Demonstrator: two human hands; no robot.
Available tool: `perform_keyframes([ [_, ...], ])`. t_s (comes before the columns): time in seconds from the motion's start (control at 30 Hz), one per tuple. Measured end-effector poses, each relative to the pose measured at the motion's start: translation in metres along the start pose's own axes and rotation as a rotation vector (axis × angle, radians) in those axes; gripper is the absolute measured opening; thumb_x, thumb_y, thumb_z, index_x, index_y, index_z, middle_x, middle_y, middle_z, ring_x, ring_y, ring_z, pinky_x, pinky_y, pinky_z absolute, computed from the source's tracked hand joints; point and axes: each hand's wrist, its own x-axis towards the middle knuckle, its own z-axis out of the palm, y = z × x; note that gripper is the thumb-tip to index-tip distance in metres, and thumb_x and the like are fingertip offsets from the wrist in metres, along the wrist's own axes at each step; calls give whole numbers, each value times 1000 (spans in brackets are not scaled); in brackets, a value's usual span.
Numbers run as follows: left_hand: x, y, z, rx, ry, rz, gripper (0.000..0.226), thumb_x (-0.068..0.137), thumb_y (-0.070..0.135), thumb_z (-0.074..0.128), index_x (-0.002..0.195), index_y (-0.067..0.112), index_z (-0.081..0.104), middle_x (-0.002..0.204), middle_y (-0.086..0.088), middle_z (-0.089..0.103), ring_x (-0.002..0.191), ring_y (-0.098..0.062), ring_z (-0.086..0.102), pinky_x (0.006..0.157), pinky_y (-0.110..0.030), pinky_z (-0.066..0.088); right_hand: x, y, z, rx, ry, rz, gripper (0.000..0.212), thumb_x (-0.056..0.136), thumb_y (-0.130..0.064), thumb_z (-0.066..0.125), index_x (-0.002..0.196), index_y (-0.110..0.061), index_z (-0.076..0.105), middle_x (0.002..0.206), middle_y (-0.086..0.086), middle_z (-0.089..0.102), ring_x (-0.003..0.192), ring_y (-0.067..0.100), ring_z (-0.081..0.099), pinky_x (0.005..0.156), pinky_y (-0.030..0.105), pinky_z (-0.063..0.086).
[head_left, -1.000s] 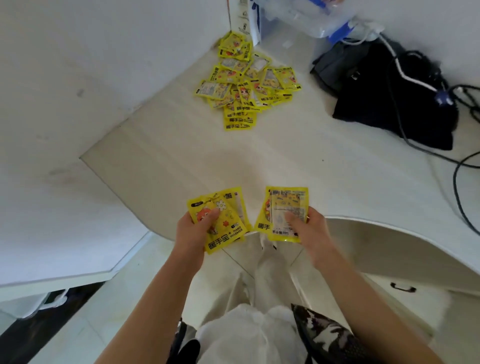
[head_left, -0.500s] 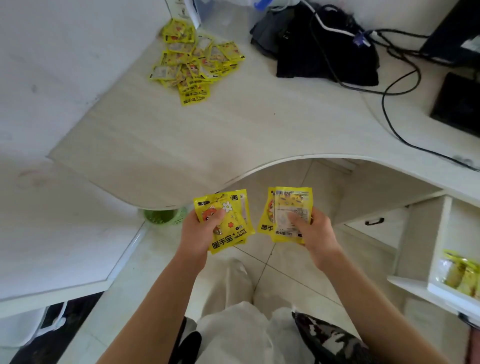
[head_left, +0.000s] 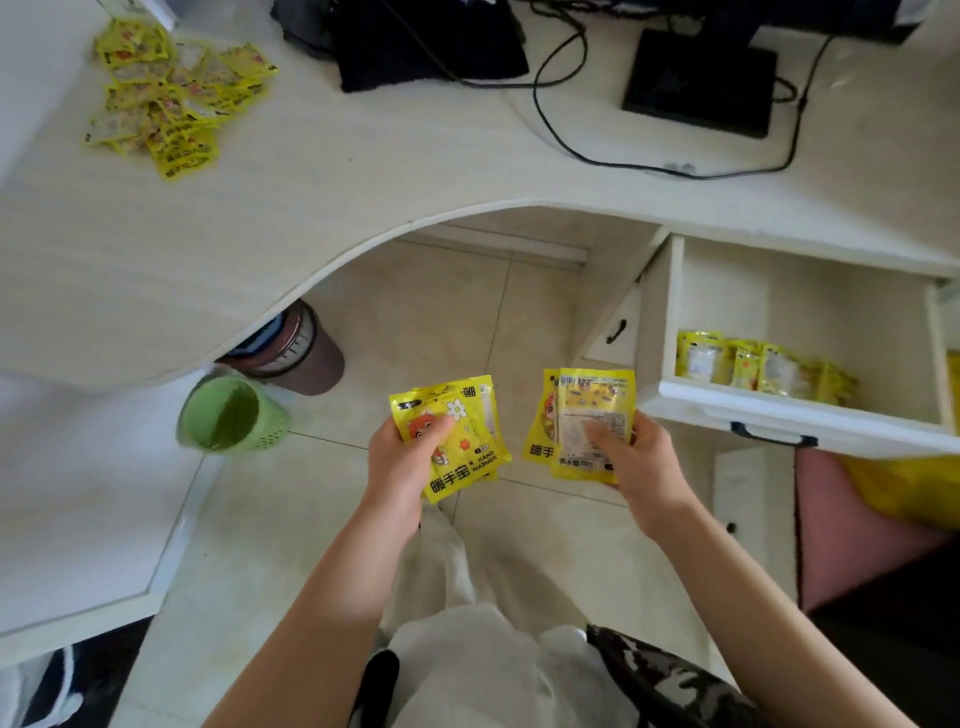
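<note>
Yellow packets (head_left: 587, 415) in right hand (head_left: 636, 457) hang just beside the open drawer's front edge (head_left: 779, 415).

**Lighting and picture quality**

Bright, soft light, even overall. Desk (head_left: 363, 171) top washed pale; faint shadow beneath its curved edge. Wide-angle bending at the borders. Packet pile (head_left: 166, 98) at upper left smeared, slightly overexposed. Centre fairly sharp; print on held packets (head_left: 462, 441) readable.

A pale curved counter (head_left: 363, 171) bends over a beige tiled floor (head_left: 441, 322); a white drawer (head_left: 691, 402) stands open; a green bin (head_left: 228, 415) sits below.
</note>
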Motion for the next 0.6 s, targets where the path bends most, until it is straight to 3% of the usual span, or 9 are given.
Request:
perform_keyframes([
  [0.27, -41, -38, 90, 56, -152, -14, 16, 83, 9, 74, 98, 12, 68, 88, -9, 72, 72, -26, 69, 61, -42, 59, -34, 31, -105, 126, 150, -5, 13, 89, -9, 64, 99, -18, 65, 102, 15, 72, 95, 33, 70, 82, 51, 58],
  [0.6, -36, -37, 211, 191, -286, -32, 19, 80, 13, 77, 97, 13, 70, 98, -13, 74, 84, -31, 71, 77, -59, 57, -9, 34, -198, 186, 310, -19, 21, 88, -12, 65, 109, -11, 65, 103, 13, 73, 93, 28, 71, 79, 45, 59],
])
